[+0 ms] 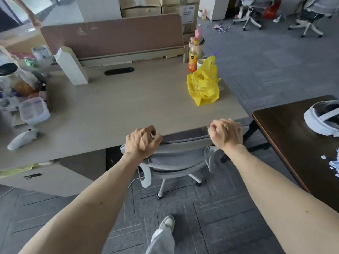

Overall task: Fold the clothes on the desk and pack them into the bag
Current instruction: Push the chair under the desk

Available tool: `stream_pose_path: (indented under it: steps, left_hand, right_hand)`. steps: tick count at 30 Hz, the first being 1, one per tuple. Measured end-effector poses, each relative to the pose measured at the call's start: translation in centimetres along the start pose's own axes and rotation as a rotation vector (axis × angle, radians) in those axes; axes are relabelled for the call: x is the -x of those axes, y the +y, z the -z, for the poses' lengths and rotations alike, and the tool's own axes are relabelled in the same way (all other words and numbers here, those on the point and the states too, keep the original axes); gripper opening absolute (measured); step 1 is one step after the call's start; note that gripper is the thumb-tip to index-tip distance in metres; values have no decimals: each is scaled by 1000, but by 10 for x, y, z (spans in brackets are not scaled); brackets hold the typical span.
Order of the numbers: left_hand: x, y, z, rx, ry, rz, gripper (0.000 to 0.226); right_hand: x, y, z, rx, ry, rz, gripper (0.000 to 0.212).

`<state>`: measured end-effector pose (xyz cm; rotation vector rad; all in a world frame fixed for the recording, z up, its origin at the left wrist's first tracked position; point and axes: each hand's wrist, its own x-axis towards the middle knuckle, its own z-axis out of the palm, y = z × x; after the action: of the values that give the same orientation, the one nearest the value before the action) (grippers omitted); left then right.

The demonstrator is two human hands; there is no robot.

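Fingers (154, 136) of the left hand (142, 142) are curled over the top edge of the chair back (183, 142) and grip it. The right hand (226, 133) is closed in the same way at the other end of this edge, though I cannot see clearly how much of the edge is inside it. Both forearms are stretched forward and a little downward, with the wrists almost straight and the backs of the hands turned up. The chair is pushed in under the desk (128, 99).

On this desk I see no loose clothes. If there are any, they may be inside the bag already, or outside the view; I cannot tell which.

The yellow bag (203, 87) stands further away, near the right edge of the desk, well apart from both hands. It is thin, crumpled plastic and looks light and very soft, so I think it would collapse or slide if somebody pushes it with one hand. Its two handle loops stand up at the top, and these seem the best place to hold it and to keep the mouth open. Just behind it stands an orange bottle (193, 57), which could fall over if the bag is pulled carelessly.
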<state>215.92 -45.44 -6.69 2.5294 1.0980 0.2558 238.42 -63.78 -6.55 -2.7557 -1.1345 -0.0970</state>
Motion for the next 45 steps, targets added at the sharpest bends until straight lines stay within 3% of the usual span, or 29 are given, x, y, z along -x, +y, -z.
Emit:
stream_pose_path:
  steps: [16,22,25,31,34,38,45]
  left_hand:
    - [-67,-5,9,-31,-46,-17,37]
    - [-76,5,10,-28,-148,-65,19]
    - [-82,15,14,-28,-157,-145,15]
    - [-75,88,18,63,-140,-392,19]
    - [-58,124,14,73,-141,-539,13]
    - [-18,185,1,22,-212,-748,14]
    - [180,294,-27,48,-370,-1280,14]
  right_hand:
    - [-49,-11,-4,-76,-32,-38,52]
    - [-59,-5,7,-70,-142,-49,39]
    - [-58,-7,8,-52,-122,-123,30]
    - [-36,-17,24,33,14,-238,35]
    - [3,-2,46,-46,79,-245,32]
    - [104,47,81,46,165,-323,20]
    - [390,85,146,166,74,-853,18]
